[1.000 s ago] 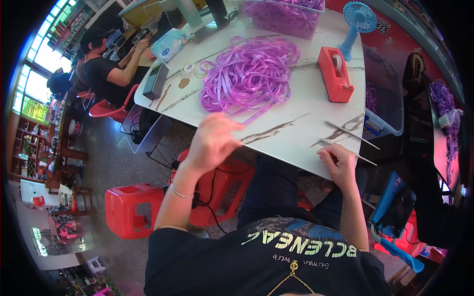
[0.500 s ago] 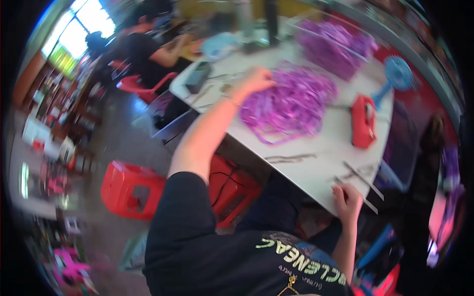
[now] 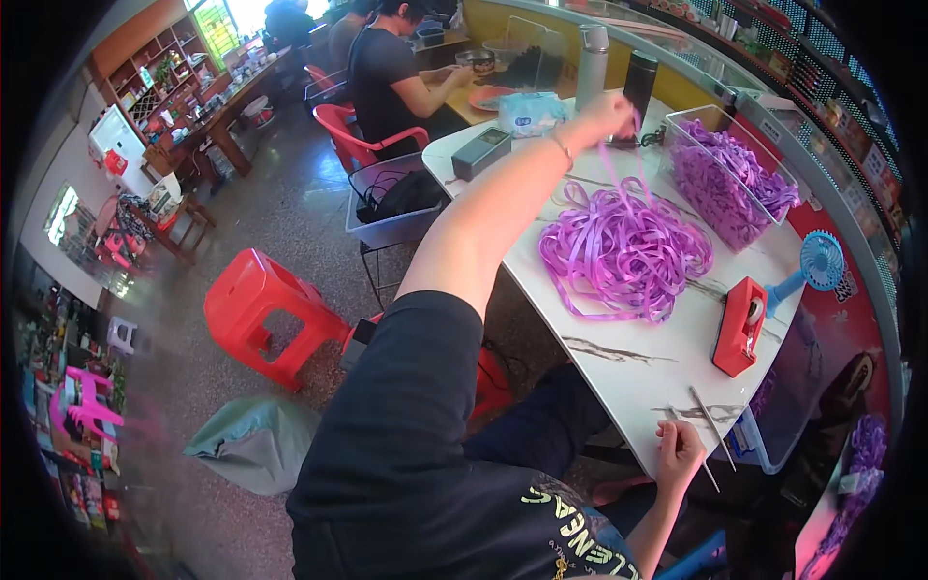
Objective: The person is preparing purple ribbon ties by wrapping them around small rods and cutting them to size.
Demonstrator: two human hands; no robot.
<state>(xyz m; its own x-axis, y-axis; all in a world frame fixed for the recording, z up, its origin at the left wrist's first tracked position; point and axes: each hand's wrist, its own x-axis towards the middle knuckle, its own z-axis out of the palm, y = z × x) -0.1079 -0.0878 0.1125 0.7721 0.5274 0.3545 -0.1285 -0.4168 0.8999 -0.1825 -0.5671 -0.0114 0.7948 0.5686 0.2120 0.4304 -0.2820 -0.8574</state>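
Observation:
A loose heap of purple ribbon (image 3: 619,251) lies on the white marbled table (image 3: 619,367). My left hand (image 3: 611,116) is raised above the far side of the heap, its fingers closed on a strand of ribbon that runs down into the pile. At the table's near corner, my right hand (image 3: 681,449) rests with its fingers curled; what they hold, if anything, is hidden. Close beside it lies a thin metal rod (image 3: 710,425), and a second one passes partly behind the hand.
To the right are a red tape dispenser (image 3: 739,327), a blue handheld fan (image 3: 820,263) and a clear bin (image 3: 725,184) of purple ribbon. A grey box (image 3: 481,153), tissue pack (image 3: 532,114) and bottles (image 3: 592,68) stand farther back. A red stool (image 3: 275,314) and seated person (image 3: 391,82) are left.
My left hand has risen off the heap and moved away from me, drawing up a strand of ribbon. The right hand stays near the table corner. The view has shifted and sharpened.

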